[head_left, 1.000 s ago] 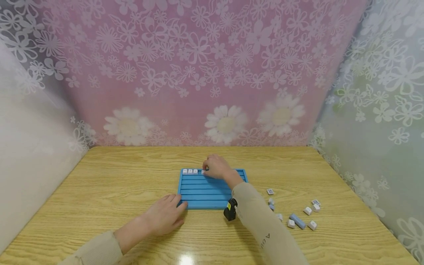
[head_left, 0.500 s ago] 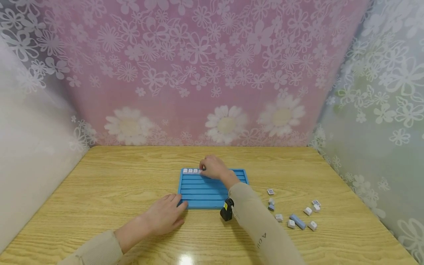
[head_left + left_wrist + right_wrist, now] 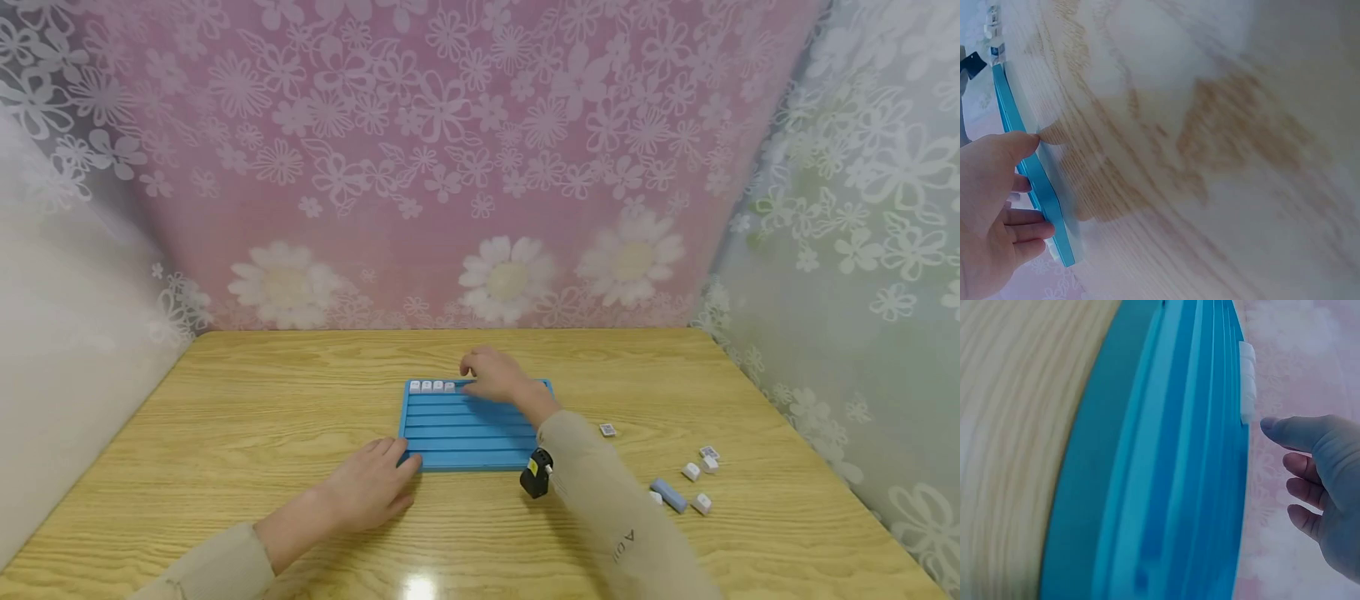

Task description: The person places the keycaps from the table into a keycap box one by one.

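A blue tray (image 3: 468,422) with long parallel ridges lies on the table. Several white keycaps (image 3: 438,387) stand side by side at the left end of its far row. My left hand (image 3: 369,487) holds the tray's near left corner, thumb at the front edge and fingers along the left side; the left wrist view shows this grip on the tray edge (image 3: 1047,194). My right hand (image 3: 493,375) hovers by the far row, just right of the last keycap. In the right wrist view its thumb and loosely bent fingers are empty, with a small gap to the white keycaps (image 3: 1247,381).
Loose white keycaps (image 3: 702,502) are scattered on the wooden table to the right of the tray, around a long blue-grey keycap (image 3: 668,495). One keycap (image 3: 608,430) lies nearer the tray. My right sleeve (image 3: 622,508) hides part of that area. A floral curtain (image 3: 397,250) hangs behind.
My right hand slid a white keycap left against the others in the far row, then let go and drew slightly right. My left hand stays at the corner.
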`<state>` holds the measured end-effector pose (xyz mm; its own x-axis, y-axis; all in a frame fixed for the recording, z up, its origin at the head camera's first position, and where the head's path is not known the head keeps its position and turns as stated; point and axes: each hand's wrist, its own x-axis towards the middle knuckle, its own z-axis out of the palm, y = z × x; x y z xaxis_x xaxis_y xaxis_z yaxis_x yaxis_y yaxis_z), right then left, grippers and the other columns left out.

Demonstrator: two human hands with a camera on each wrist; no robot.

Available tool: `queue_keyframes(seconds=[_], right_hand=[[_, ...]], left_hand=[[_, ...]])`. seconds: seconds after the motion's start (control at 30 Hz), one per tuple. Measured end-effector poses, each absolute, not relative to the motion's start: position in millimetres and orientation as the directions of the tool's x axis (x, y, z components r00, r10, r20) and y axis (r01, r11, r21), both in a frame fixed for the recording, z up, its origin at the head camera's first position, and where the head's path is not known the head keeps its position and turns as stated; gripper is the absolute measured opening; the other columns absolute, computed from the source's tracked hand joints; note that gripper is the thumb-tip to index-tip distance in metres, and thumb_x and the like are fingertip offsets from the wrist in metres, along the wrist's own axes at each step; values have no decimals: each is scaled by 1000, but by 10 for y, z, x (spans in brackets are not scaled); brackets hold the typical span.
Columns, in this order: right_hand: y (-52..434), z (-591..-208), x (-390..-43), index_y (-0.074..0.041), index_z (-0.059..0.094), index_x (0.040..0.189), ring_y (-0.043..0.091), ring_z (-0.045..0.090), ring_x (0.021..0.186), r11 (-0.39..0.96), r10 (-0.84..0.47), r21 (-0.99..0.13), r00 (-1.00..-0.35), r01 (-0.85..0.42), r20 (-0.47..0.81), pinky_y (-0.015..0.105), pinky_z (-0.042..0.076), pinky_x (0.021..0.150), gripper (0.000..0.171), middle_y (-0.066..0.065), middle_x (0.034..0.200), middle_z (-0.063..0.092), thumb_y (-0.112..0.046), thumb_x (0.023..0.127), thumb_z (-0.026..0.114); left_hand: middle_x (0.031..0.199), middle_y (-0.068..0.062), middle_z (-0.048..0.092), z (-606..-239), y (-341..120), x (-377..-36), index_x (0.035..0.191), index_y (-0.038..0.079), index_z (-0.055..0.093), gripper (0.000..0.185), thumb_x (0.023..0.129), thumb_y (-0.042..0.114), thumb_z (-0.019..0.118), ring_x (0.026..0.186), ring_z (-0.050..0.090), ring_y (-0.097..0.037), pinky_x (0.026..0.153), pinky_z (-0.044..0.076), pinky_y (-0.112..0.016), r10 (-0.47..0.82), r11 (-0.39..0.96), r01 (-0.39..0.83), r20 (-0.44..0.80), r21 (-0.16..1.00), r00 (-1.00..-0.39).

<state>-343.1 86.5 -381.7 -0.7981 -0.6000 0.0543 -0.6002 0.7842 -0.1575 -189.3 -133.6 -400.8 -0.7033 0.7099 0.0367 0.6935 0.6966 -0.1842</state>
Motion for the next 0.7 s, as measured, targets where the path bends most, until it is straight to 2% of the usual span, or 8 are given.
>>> queue_keyframes(seconds=[0.2, 0.5, 0.7], right_hand=[[1106, -3735, -3365, -8, 65, 107, 18, 52, 87, 772, -619, -122, -781, -624, 79, 34, 44, 75, 27, 5, 97, 58, -23, 85, 68], [1542, -3573, -3173, -6, 65, 103, 21, 54, 83, 744, -650, -88, -748, -662, 137, 34, 46, 69, 23, 6, 92, 56, -19, 84, 69], [1906, -3552, -3056, -7, 65, 101, 20, 51, 81, 734, -658, -71, -733, -675, 172, 33, 44, 68, 20, 4, 89, 55, -17, 84, 69]], left_hand=[[116, -16, 50, -4014, -1347, -1891, 122, 4, 51, 48, 90, 39, 58, 108, 50, -28, 93, 43, -41, 724, 683, 705, 51, -189, -688], [117, -16, 50, -3995, -1338, -1878, 123, 4, 51, 48, 90, 39, 57, 109, 50, -29, 93, 43, -40, 721, 686, 703, 49, -187, -691], [116, -15, 50, -3996, -1337, -1876, 122, 4, 51, 46, 91, 38, 57, 108, 50, -28, 92, 44, -40, 722, 685, 703, 52, -190, -690]])
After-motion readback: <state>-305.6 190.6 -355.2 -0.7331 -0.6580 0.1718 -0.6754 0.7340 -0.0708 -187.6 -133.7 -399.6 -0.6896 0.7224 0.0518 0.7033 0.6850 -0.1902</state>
